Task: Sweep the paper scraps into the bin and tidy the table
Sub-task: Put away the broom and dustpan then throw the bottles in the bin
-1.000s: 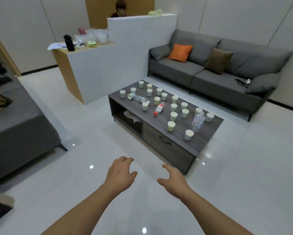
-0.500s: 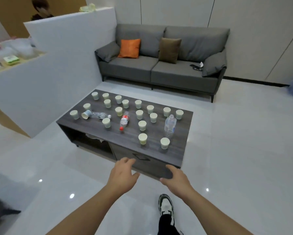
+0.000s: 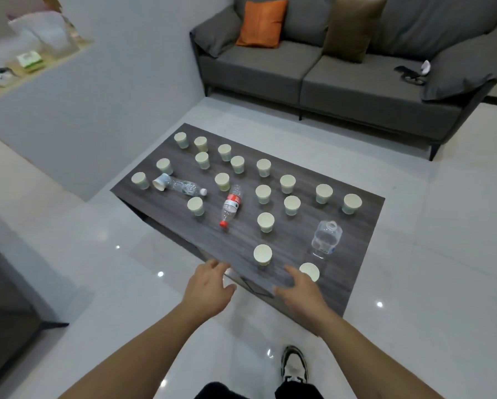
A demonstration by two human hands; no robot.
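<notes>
- Both arms are bare from the bottom edge of the view to the wrists; no sleeves show.
- The left hand [image 3: 209,292] and right hand [image 3: 302,298] wear no gloves, rings or watch that can be seen.
- Dark trousers [image 3: 296,392] show at the bottom edge.
- One shoe [image 3: 294,364] is visible: a black-and-white trainer with laces.

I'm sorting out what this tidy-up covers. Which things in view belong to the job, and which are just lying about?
Belongs to the job:
coffee table
paper cups
tipped cup
red-capped bottle
clear lying bottle
upright capless bottle
left hand and right hand, both empty

Just lying about:
sofa
orange cushion
brown cushion

No bin or paper scraps show.
</notes>
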